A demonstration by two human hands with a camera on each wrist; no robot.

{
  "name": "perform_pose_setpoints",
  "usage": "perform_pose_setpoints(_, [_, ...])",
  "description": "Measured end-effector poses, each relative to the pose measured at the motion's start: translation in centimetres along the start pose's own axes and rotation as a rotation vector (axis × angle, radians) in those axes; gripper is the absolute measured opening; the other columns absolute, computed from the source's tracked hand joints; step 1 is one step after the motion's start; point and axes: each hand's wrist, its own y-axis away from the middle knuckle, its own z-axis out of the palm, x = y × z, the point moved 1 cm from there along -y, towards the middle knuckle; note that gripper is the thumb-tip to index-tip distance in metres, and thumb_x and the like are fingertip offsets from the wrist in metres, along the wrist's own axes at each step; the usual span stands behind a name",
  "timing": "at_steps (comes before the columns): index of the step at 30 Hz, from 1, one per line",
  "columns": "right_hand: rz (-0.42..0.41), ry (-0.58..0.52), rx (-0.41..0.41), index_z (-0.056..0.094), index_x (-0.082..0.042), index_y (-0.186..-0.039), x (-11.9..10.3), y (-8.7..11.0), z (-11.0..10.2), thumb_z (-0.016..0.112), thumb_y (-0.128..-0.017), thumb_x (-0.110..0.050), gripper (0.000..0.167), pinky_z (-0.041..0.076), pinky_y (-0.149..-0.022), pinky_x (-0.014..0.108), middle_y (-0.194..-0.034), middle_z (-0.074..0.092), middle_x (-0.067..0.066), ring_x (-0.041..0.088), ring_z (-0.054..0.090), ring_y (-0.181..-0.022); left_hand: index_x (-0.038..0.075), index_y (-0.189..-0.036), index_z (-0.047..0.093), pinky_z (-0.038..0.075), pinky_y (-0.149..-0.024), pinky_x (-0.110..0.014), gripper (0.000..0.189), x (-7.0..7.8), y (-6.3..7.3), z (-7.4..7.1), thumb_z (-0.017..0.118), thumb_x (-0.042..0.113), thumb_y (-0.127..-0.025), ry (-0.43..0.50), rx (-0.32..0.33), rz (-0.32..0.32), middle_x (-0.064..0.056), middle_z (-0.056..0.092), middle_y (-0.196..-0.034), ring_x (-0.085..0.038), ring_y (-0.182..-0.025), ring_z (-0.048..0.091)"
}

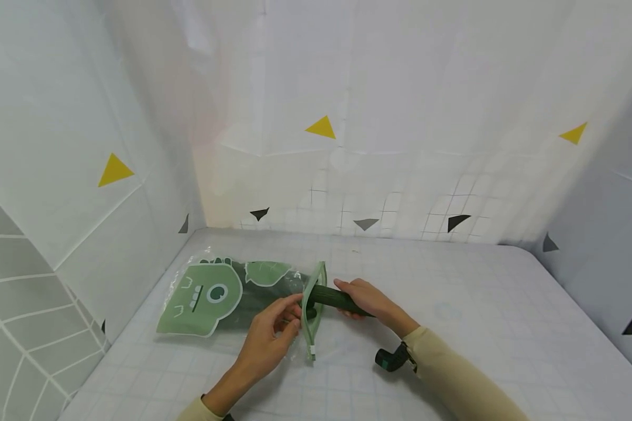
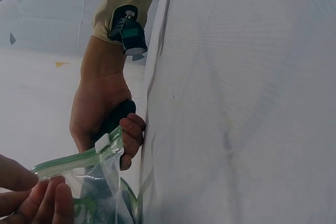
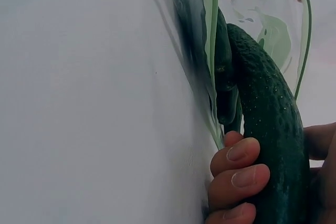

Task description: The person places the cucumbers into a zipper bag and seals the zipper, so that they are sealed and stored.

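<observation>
A clear zip bag (image 1: 202, 295) with a green cartoon monster print lies on the table, its mouth held apart and facing right. My left hand (image 1: 268, 334) pinches the near lip of that mouth between thumb and fingers. A dark green cucumber (image 3: 270, 114) is gripped in my right hand (image 1: 370, 299), fingers curled round one end. Its far end reaches in through the bag's mouth. Beside it, other cucumbers (image 3: 227, 103) show inside the bag. A white slider (image 2: 102, 143) sits at one end of the green zip strip.
The white table (image 1: 453, 292) carries a faint grid pattern. Pale sheets with yellow and black triangles form the back wall (image 1: 400, 117) and both sides. A dark wrist camera (image 1: 392, 358) is strapped at the right sleeve.
</observation>
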Motion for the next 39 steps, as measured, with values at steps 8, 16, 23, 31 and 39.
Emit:
perform_pose_setpoints(8, [-0.054, 0.020, 0.034, 0.073, -0.002, -0.097, 0.4, 0.2, -1.2, 0.050, -0.109, -0.046, 0.051, 0.053, -0.060, 0.033, -0.073, 0.069, 0.011, 0.021, 0.062, -0.058, 0.005, -0.141, 0.062, 0.060, -0.073, -0.031, 0.047, 0.0, 0.0, 0.1, 0.065, -0.009, -0.096, -0.018, 0.007, 0.048, -0.001, 0.065, -0.106, -0.021, -0.092, 0.067])
perform_pose_setpoints(16, [-0.112, 0.202, 0.087, 0.075, -0.006, -0.118, 1.3, 1.7, -3.7, 0.056, -0.108, -0.034, 0.035, 0.049, -0.090, 0.041, -0.113, 0.068, 0.001, 0.020, 0.059, -0.102, 0.006, -0.140, 0.063, 0.059, -0.074, -0.031, 0.045, 0.1, 0.0, -0.1, 0.065, -0.007, -0.097, -0.006, 0.012, 0.042, -0.001, 0.065, -0.106, -0.020, -0.092, 0.067])
perform_pose_setpoints(23, [-0.204, 0.219, -0.031, 0.069, -0.003, -0.127, 2.1, 3.1, -4.7, 0.074, -0.098, -0.027, 0.038, 0.051, -0.097, 0.051, -0.123, 0.069, 0.006, 0.028, 0.063, -0.114, 0.006, -0.140, 0.062, 0.059, -0.074, -0.031, 0.047, 0.0, 0.0, 0.0, 0.065, -0.008, -0.096, -0.027, 0.013, 0.031, 0.001, 0.065, -0.106, -0.018, -0.093, 0.067])
perform_pose_setpoints(31, [-0.261, 0.276, -0.038, 0.067, -0.004, -0.127, 2.3, 3.9, -4.9, 0.087, -0.082, -0.012, 0.050, 0.055, -0.087, 0.046, -0.119, 0.067, 0.009, 0.029, 0.065, -0.105, 0.005, -0.140, 0.062, 0.060, -0.073, -0.031, 0.046, 0.0, 0.0, 0.1, 0.065, -0.008, -0.096, -0.013, 0.014, 0.044, 0.001, 0.066, -0.106, -0.018, -0.093, 0.067])
perform_pose_setpoints(39, [-0.207, 0.041, -0.002, 0.055, -0.001, -0.144, 2.9, 4.9, -4.5, 0.075, -0.085, 0.000, 0.062, 0.057, -0.086, 0.043, -0.130, 0.063, 0.018, 0.038, 0.058, -0.119, 0.006, -0.140, 0.063, 0.060, -0.073, -0.031, 0.046, 0.1, 0.1, 0.1, 0.065, -0.008, -0.096, -0.024, 0.015, 0.043, 0.000, 0.066, -0.106, -0.019, -0.092, 0.067])
